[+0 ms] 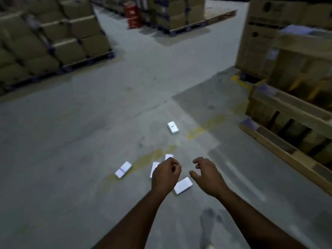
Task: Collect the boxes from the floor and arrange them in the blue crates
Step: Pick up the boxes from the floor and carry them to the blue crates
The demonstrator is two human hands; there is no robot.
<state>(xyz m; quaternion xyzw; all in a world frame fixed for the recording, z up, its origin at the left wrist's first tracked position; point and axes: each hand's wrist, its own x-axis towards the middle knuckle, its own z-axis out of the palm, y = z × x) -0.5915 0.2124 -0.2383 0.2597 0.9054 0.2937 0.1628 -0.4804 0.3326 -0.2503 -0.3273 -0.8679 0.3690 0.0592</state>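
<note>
Nearest me, at the bottom of the frame, both my forearms reached forward and down toward the concrete floor. My left hand had its fingers curled in loosely, knuckles up, and I could not make out anything inside them; it looked empty, poised above the boxes rather than gripping one. My right hand was half open, thumb spread from bent fingers, holding nothing, shaped as if ready to close round a flat carton. Between and just under the two hands lay the closest white box, flat on its broad face, and I judged it the easiest first pick. Partly hidden behind my left hand were two more, one box at its left edge and another box peeking above the knuckles. A little to the left of centre lay a box with blue print, angled, and further up the middle of the frame a lone box rested apart from the rest; they looked scattered as if dropped. No blue crates were in view. At the right edge stood a wooden pallet stack; at the upper left, stacked cartons; far back, a red object, too blurred to name.
</note>
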